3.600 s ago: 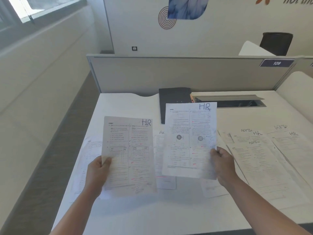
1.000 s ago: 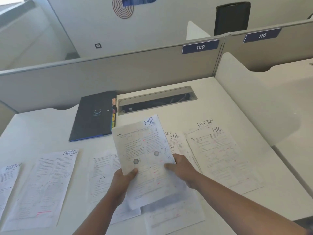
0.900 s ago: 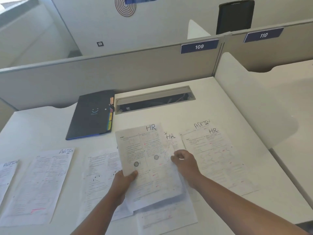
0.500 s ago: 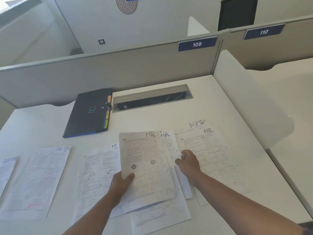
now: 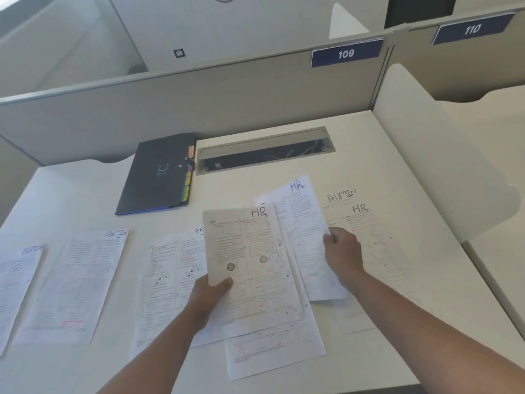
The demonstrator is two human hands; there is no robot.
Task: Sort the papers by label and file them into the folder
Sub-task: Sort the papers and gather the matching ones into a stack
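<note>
Right hand (image 5: 342, 253) on HR sheet (image 5: 305, 223), beside ADMIN-topped pile (image 5: 369, 223), folder (image 5: 159, 174) beyond.

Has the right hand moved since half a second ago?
Yes. The right hand now pinches an HR sheet, lifted up and toward the cable slot; before, it lay low on the papers.

We are in an open-plan office. Behind the white surface (image 5: 284, 115) stands a grey partition (image 5: 199, 100), and on the partition we see a blue plate with number 109 (image 5: 346, 54); to the right of it, a second plate says 110 (image 5: 472, 29). In the surface, just before the partition, a cable slot (image 5: 265, 150) is cut. Printed sheets marked ADMIN (image 5: 76, 280) lie on the surface.
</note>
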